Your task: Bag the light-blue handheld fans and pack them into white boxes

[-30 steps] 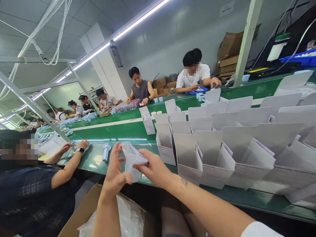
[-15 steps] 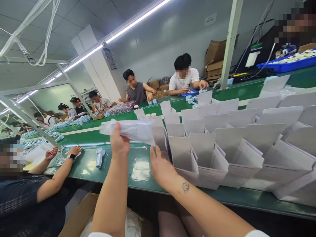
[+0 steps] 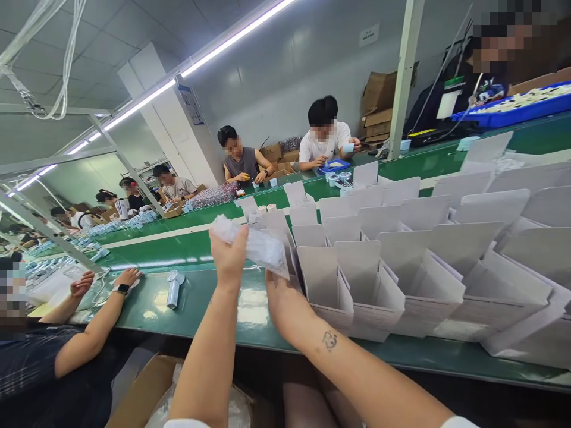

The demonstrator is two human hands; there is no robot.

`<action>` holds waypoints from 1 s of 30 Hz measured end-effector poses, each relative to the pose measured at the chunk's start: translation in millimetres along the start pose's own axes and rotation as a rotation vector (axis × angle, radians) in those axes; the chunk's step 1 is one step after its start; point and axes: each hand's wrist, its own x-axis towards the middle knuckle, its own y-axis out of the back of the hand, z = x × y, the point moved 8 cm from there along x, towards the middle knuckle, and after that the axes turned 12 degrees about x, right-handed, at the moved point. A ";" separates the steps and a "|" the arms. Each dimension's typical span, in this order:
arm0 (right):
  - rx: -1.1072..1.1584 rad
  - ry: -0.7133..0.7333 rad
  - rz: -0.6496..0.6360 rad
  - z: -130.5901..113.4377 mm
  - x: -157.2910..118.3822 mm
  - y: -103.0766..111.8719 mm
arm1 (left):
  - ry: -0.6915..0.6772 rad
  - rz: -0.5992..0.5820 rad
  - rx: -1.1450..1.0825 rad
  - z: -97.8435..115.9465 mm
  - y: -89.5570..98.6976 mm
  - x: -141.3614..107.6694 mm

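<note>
My left hand [image 3: 229, 254] is raised over the green belt [image 3: 196, 309] and grips one end of a clear plastic bag [image 3: 263, 248]. The bag slants down to the right. Its lower end meets my right hand [image 3: 279, 291], which is partly hidden beneath it, right beside the nearest open white carton [image 3: 323, 288]. Whether my right hand grips the bag or the carton is not clear. Rows of open white cartons [image 3: 428, 238] stand to the right.
A small white hand fan [image 3: 173, 288] lies on the belt to the left. A co-worker's hands [image 3: 127, 278] rest beside it. A cardboard box with plastic bags [image 3: 151, 398] sits below the belt edge. Other people work across the line, near a blue tray [image 3: 513, 110].
The bag went from bunched between both hands to held up by my left hand and stretched toward the cartons. My right hand dropped to the nearest carton. The view shifted rightward.
</note>
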 end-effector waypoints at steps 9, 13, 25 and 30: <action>-0.019 0.015 0.062 -3.6 -1.4 -6.6 | -0.289 -0.176 0.740 45.7 -77.8 -20.6; -0.030 0.037 0.060 -4.2 -2.4 -5.7 | -0.251 -0.262 0.973 31.0 -91.8 -12.1; 0.052 0.103 0.118 -1.1 -17.9 -8.9 | -0.518 -0.215 0.956 43.7 -89.5 -32.2; 0.045 0.351 0.135 -16.4 -24.1 -19.0 | -0.453 -0.205 1.016 43.7 -84.9 -26.8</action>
